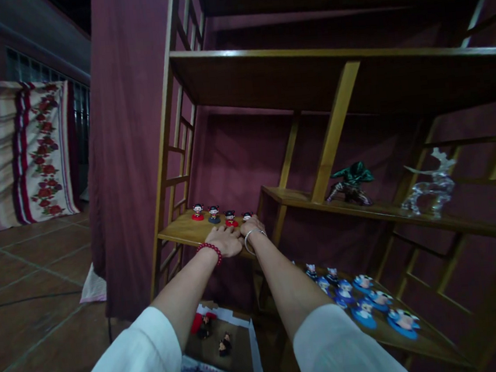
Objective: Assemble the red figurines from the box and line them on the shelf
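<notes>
Four places along a small wooden shelf (177, 232) hold a row of little doll figurines with black hair buns. The rightmost figurine (247, 216) is partly hidden behind my right hand (252, 226), whose fingers close around its base. My left hand (225, 239), wearing a red bead bracelet, lies with fingers stretched at the shelf's front edge, just before a red-based figurine (230, 217). Left of that stand a dark-based figurine (214, 214) and another red-based one (197, 212).
Below is an open cardboard box (243, 365) with several figurines lying inside. A lower right shelf carries several blue-based figurines (363, 314). A green-caped statue (350, 183) and a clear deer ornament (433, 187) stand on the middle shelf. Wooden uprights (335, 134) divide the rack.
</notes>
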Demonstrator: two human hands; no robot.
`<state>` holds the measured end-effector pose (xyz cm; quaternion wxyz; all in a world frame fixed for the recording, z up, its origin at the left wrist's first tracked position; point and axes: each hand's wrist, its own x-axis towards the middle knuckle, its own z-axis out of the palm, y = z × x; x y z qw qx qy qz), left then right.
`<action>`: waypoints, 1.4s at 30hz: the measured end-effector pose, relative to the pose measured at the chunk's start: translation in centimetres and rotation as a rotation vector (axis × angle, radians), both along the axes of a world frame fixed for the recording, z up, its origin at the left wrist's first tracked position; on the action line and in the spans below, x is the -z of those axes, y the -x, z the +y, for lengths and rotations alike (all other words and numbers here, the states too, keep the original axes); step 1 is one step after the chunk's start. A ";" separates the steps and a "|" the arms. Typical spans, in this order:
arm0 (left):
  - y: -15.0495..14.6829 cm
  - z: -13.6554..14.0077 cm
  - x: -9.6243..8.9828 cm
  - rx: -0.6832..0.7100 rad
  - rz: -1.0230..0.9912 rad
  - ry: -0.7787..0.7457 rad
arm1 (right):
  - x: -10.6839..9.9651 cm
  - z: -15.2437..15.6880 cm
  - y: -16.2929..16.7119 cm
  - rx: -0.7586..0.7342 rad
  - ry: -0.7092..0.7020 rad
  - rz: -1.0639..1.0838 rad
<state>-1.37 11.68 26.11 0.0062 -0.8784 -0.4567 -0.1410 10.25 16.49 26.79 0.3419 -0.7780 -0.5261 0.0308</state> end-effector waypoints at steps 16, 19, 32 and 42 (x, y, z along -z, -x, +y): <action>0.0 0.6 0.6 -0.003 -0.054 -0.016 | 0.3 1.8 -0.9 0.082 0.051 -0.024; 0.0 0.6 0.7 -0.003 -0.055 -0.023 | 0.3 1.5 -0.8 0.079 0.051 -0.019; -0.1 0.5 0.7 -0.017 -0.063 -0.010 | 0.0 0.6 -0.4 0.092 0.065 -0.016; -0.1 0.5 0.7 -0.030 -0.087 -0.012 | 0.1 0.4 0.0 0.121 0.057 -0.056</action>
